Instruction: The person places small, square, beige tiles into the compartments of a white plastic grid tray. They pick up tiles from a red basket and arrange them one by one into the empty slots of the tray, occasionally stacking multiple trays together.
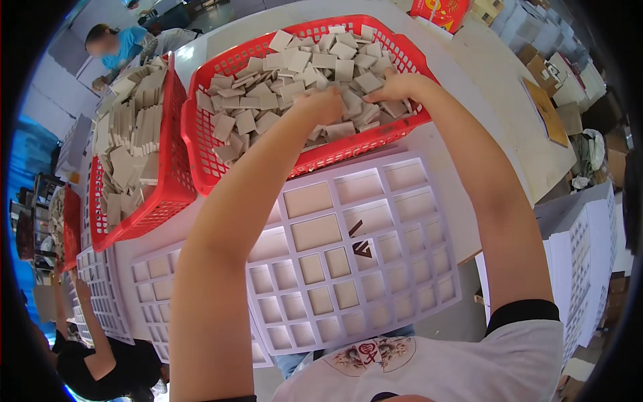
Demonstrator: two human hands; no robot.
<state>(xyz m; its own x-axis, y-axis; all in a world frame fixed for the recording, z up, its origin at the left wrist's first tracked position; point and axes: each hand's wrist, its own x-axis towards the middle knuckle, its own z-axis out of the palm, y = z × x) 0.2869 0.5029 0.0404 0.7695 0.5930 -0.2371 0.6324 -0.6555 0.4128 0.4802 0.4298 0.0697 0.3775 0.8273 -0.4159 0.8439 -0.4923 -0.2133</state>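
Observation:
Both my arms reach over a white compartment tray [301,231] into a red plastic basket [315,161] heaped with loose beige-grey square tiles [299,61]. In the basket's right half, my left hand [325,106] rests among the tiles with its fingers bent; their tips are hidden. My right hand [400,87] comes in from the right, thumb and forefinger apart at the tiles, with no tile plainly gripped. The two hands are close together but not touching. Beige pieces fill some cells near the tray's middle, and a dark printed mark [362,248] shows beside them.
A second red basket [175,144] of tiles stands at the left. Another compartment tray [144,271] lies partly under the front one. Stacked white trays [569,268] stand at the right. Two other people [120,47] [100,365] sit at the left.

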